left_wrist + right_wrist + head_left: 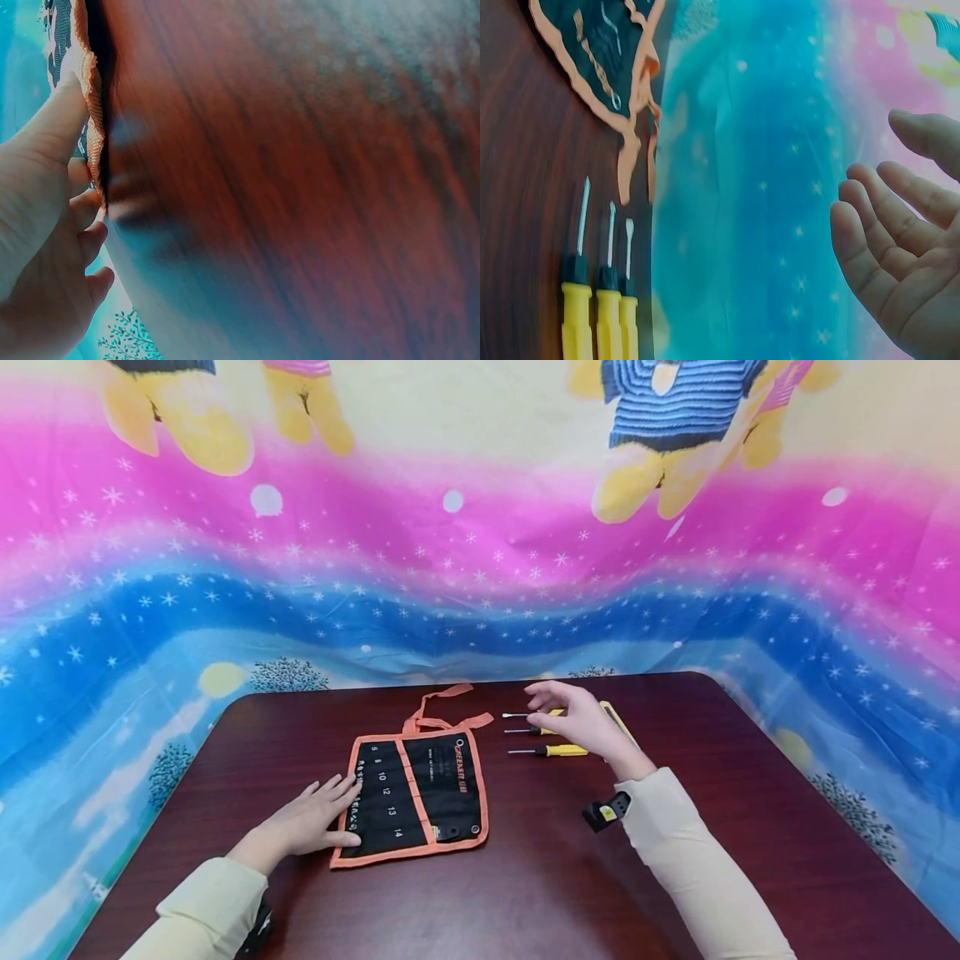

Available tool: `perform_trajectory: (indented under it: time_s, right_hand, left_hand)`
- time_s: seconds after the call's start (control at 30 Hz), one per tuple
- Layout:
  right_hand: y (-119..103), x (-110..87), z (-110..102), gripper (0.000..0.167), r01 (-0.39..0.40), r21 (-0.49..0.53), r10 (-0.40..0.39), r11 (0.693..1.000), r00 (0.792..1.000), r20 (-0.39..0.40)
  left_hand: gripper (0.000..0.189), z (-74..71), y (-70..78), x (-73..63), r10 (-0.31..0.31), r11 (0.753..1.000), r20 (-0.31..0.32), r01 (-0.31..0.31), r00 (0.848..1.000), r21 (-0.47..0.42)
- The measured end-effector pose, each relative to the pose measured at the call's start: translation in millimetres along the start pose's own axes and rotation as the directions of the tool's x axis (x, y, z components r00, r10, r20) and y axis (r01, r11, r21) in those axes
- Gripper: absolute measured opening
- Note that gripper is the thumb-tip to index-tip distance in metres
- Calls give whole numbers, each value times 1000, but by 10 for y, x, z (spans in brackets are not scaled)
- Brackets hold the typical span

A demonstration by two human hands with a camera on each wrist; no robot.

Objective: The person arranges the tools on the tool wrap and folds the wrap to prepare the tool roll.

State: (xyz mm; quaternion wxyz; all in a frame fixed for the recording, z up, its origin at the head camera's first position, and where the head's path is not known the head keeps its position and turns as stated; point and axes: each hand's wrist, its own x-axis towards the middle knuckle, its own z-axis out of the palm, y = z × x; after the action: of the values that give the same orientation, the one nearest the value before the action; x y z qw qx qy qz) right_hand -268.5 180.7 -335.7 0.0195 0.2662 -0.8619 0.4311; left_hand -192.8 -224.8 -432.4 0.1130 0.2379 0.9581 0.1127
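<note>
A black tool roll pouch point(450, 777) with orange trim lies flat, printed with numbers down its pocket panel. My left hand point(307, 817) rests on its left edge, fingers spread and fairly straight; in the left wrist view the thumb and fingertips lie over the orange border point(94, 127). My right hand point(581, 718) is raised above three yellow-handled screwdrivers, its fingers loosely bent and holding nothing, as the right wrist view shows. There the near screwdriver point(576, 322), middle screwdriver point(609, 322) and far screwdriver point(629, 322) lie side by side, shafts toward the pouch.
Orange tie straps point(450, 691) trail from the pouch's far edge. A yellow-edged item point(617, 720) lies partly hidden behind my right hand. Near the pouch's lower right corner shows a small black-and-yellow piece point(446, 833). A printed curtain point(465, 568) hangs behind the dark wooden table point(555, 877).
</note>
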Motion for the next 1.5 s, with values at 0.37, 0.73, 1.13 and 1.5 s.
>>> perform_trajectory:
  time_s: [0.37,0.73,1.13,1.5]
  right_hand:
    - [174,-129,-319,41,-99,47,103,994,990,-99]
    - [464,-267,-514,47,-151,114,169,982,969,-178]
    - [833,-411,-564,50,-260,107,279,960,932,-233]
    - [1166,-507,-575,49,-326,75,334,943,916,-221]
  left_hand:
    - [84,10,-7,6,-5,1000,-2,5,1000,6]
    - [84,9,5,-4,-9,1000,-5,9,1000,-4]
    - [84,26,-1,-2,-5,1000,-6,5,1000,-12]
    - [85,28,-10,12,-7,1000,-10,7,1000,-10]
